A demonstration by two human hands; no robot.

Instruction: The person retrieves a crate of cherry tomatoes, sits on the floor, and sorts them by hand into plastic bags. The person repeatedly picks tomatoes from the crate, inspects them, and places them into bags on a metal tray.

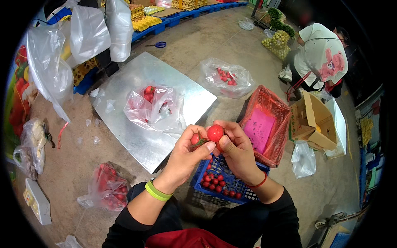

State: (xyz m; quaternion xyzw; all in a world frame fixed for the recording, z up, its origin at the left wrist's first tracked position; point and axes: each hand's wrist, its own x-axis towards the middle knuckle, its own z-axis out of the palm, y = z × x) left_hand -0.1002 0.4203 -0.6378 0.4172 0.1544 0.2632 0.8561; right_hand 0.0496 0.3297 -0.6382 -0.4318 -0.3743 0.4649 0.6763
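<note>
Two red tomatoes (215, 133) held over a blue crate (242, 185)

The left hand (186, 149) pinches one tomato, its green stem (200, 143) showing, between thumb and fingers; the right hand (239, 153) grips the other just beside it. Loose tomatoes (212, 182) lie in the crate below. A clear plastic bag (159, 110) of tomatoes rests on a metal platform (120, 84); a red basket (282, 118) stands near the crate.

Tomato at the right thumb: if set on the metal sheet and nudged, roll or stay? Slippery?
The tomato would probably roll: it looks nearly round, and the metal sheet looks flat and smooth. Its skin looks glossy, so it may be somewhat slippery. Likely light too, being small beside the right hand.
</note>
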